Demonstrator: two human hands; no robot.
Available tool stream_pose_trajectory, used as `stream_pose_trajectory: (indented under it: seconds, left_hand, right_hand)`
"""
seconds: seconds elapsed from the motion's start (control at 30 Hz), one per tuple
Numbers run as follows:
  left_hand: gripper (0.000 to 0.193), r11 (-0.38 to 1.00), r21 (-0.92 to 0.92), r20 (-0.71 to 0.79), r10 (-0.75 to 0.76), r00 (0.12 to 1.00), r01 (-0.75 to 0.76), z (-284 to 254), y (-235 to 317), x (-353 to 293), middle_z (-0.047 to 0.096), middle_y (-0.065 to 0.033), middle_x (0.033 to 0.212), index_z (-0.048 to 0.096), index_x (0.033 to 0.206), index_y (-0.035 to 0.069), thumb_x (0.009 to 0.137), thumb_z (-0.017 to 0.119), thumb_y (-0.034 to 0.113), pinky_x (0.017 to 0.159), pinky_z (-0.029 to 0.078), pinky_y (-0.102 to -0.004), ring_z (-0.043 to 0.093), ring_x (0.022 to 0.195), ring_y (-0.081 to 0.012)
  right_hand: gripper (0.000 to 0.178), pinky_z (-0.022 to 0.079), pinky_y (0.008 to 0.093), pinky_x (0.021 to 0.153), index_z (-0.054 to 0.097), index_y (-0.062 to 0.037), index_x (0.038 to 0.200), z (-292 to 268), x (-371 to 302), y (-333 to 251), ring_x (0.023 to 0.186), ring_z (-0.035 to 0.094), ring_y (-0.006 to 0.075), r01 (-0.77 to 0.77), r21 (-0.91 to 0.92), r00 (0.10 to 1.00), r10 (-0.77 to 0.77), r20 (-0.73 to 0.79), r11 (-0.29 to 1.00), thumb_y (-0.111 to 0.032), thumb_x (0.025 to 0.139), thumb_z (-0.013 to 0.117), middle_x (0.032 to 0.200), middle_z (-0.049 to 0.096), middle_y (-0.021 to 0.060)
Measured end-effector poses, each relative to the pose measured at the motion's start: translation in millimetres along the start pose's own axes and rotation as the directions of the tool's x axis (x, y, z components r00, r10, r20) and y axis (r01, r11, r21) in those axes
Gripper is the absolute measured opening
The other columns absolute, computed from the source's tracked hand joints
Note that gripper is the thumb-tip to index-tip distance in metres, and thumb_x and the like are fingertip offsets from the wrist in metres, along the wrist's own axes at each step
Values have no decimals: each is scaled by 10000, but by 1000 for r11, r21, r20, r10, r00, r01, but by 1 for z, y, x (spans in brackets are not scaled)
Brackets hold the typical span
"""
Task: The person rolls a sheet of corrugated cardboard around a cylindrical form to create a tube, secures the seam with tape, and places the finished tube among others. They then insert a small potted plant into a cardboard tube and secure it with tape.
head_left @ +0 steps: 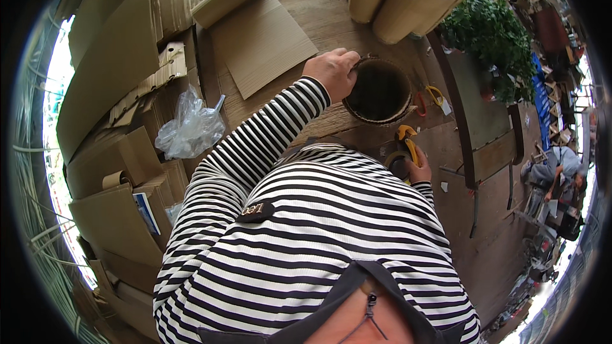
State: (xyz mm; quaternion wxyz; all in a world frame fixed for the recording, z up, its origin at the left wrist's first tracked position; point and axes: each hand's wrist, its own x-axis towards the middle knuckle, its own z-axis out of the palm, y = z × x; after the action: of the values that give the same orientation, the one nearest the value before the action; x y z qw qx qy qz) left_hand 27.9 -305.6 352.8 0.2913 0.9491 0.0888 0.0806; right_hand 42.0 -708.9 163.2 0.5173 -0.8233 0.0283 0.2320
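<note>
A cardboard tube [409,103] stands upright on the wooden table in front of me, its dark round opening facing up and its rim ragged. My left hand [333,74] is closed on the tube's left rim, the fingers wrapped over the edge. Low on the right, beside my body, my right hand [419,171] is wrapped around a yellow tape dispenser [405,134] with a roll of tape on it. The dispenser is apart from the tube. Part of the right hand is hidden by my striped top.
Left of the tube lies a partly rolled corrugated cardboard sheet [261,44]. A crumpled clear plastic bag [191,129] and stacked cardboard [115,57] fill the left. Several tubes [414,3] stand at the back. Yellow looped handles [435,94] lie right of the tube. Another person [561,169] sits far right.
</note>
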Motion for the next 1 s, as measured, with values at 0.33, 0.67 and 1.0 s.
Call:
stream_pose_trajectory:
  seconds: [0.33,0.67,1.0]
  left_hand:
    - [365,998,63,130,-13,991,4,9,45,39,689,-139,1210,660,1248,77,897,598,154,947,540,-411,661,1084,-349]
    - [446,986,-52,126,162,979,-156,23,79,15,703,-151,1149,675,1245,77,808,614,7,888,576,-390,685,1030,-343]
    - [522,952,-213,43,233,972,-219,29,69,-20,659,-125,1105,682,1247,88,758,637,-88,874,553,-368,654,973,-299]
  right_hand:
    - [632,550,275,839,443,-32,1497,-19,-18,-134,966,646,161,227,770,974,-141,-177,597,-96,918,689,1256,635,90]
    - [664,517,212,747,458,-57,1507,-67,23,-145,849,577,74,90,702,947,-279,160,707,-34,862,613,1206,624,46]
    - [719,526,212,762,428,-50,1523,-72,17,-135,872,603,86,-56,668,896,-258,362,742,-99,848,668,1266,615,73]
